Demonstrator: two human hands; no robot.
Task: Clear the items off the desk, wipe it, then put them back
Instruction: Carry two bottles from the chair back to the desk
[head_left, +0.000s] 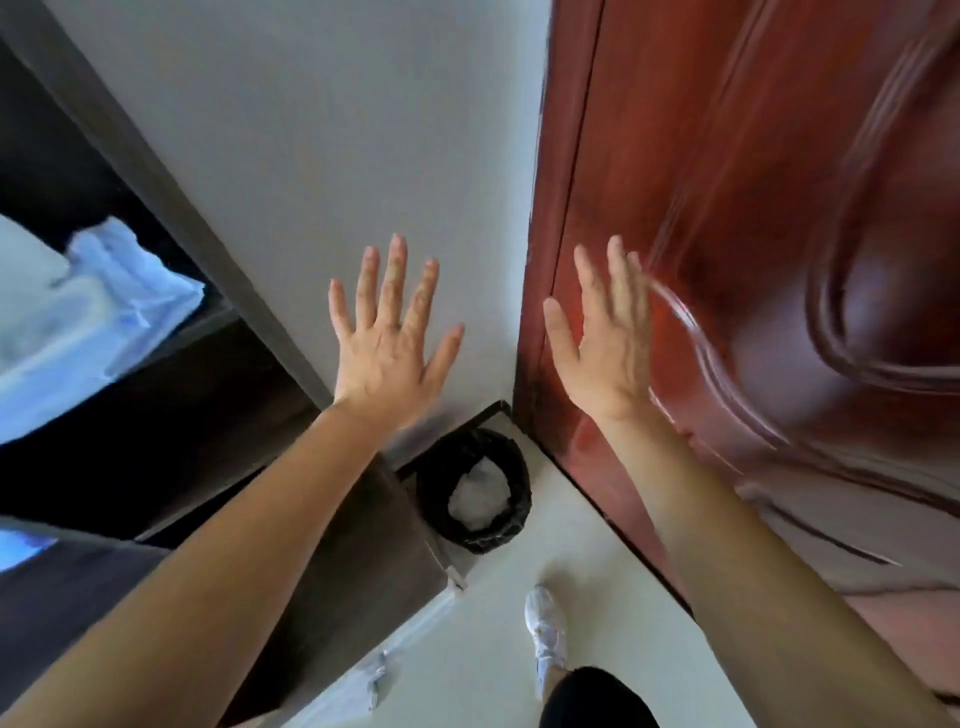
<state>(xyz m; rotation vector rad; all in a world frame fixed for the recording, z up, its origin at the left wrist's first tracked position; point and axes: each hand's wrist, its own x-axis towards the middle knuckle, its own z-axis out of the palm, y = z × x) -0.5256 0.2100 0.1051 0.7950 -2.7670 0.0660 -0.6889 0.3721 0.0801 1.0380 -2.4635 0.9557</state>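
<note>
Both hands are raised with nothing in them: the left hand (387, 353) in front of the white wall (311, 130), the right hand (602, 348) in front of the red-brown door (753, 208). The fingers (393, 280) of each are straight and spread apart. No cloth is held and no desk items are in view. The dark brown top (353, 545) at lower left may be the bench, though I cannot tell.

The likeliest slip is a knock. The right hand looks close to the door and could strike it. The white shoe (545, 629) is near the black bin (428, 488), and a careless step could tip it.

The bin stands on the floor in the corner where wall and door meet, just beside the end of the dark top. A crumpled white wad (478, 496) lies in it. At the left edge, a dark open compartment holds something pale blue and white (104, 306), too blurred to name.
</note>
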